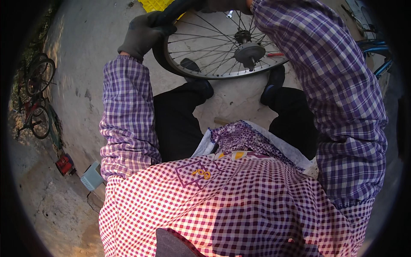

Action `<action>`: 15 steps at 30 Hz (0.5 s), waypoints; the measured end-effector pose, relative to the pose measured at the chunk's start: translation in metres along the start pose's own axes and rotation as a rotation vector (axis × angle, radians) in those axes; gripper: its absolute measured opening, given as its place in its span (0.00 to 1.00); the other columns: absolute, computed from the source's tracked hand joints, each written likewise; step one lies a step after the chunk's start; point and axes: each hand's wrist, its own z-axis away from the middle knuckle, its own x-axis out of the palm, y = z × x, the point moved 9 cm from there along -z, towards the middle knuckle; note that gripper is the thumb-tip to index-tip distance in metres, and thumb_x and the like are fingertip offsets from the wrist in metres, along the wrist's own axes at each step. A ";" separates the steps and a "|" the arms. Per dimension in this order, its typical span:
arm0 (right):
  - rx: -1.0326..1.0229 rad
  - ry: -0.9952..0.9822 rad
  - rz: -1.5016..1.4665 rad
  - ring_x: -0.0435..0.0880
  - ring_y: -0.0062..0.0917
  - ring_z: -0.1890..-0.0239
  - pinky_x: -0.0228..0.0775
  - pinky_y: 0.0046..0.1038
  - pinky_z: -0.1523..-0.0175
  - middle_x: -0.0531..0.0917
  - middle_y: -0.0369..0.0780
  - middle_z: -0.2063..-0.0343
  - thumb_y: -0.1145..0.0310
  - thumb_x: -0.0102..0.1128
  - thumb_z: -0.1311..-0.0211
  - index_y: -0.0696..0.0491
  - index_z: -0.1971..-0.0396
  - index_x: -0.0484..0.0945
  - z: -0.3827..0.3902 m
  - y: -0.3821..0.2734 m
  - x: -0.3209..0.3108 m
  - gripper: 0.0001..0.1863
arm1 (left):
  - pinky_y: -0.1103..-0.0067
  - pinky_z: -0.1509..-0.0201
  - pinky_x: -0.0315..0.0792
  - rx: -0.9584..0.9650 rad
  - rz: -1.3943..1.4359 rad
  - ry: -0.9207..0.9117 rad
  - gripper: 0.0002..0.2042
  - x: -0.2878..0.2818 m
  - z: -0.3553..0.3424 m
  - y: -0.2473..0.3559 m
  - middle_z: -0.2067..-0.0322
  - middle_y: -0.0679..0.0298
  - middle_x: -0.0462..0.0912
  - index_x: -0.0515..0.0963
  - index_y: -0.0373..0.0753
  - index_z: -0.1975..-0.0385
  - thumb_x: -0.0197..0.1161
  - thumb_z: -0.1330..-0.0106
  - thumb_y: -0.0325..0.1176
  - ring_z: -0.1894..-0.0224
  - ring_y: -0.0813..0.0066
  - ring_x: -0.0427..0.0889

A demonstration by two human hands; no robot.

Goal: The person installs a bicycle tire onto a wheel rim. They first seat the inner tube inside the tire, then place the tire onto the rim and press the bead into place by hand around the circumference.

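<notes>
Grey-gloved left hand [142, 37] gripping-side, wheel [249, 52]

A spoked bicycle wheel [249, 52] with black tyre [160, 56] is held tilted.

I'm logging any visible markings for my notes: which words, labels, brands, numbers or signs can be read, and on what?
Checked apron: small yellow lettering in a purple angular outline; I won't copy its wording.
Wheel: no lettering I can make out.
Background bicycles: too small to read.
</notes>
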 end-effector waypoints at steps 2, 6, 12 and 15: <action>-0.089 0.148 -0.034 0.89 0.44 0.54 0.81 0.41 0.48 0.89 0.48 0.60 0.62 0.70 0.45 0.52 0.59 0.89 0.006 -0.013 -0.009 0.15 | 0.72 0.50 0.84 0.035 0.040 0.008 0.21 0.002 -0.001 0.006 0.62 0.57 0.91 0.87 0.38 0.48 0.79 0.41 0.37 0.63 0.67 0.90; -0.040 -0.007 0.055 0.89 0.42 0.53 0.81 0.41 0.50 0.89 0.49 0.60 0.62 0.69 0.43 0.52 0.59 0.89 -0.004 -0.013 0.009 0.14 | 0.72 0.50 0.85 0.059 -0.007 -0.009 0.21 0.005 -0.005 0.016 0.62 0.57 0.91 0.86 0.39 0.48 0.78 0.41 0.38 0.63 0.67 0.90; -0.009 -0.124 0.159 0.90 0.38 0.49 0.82 0.42 0.48 0.90 0.45 0.53 0.64 0.67 0.39 0.48 0.53 0.90 -0.027 -0.028 0.022 0.15 | 0.71 0.47 0.84 0.108 -0.018 -0.014 0.21 0.014 -0.002 0.042 0.58 0.57 0.90 0.84 0.38 0.45 0.76 0.38 0.37 0.59 0.67 0.90; 0.022 -0.211 0.167 0.88 0.38 0.45 0.81 0.41 0.45 0.89 0.43 0.49 0.64 0.69 0.41 0.48 0.49 0.89 -0.027 -0.020 0.025 0.19 | 0.69 0.43 0.82 0.089 -0.028 -0.028 0.22 0.021 0.000 0.050 0.54 0.57 0.89 0.82 0.36 0.43 0.74 0.36 0.35 0.54 0.65 0.89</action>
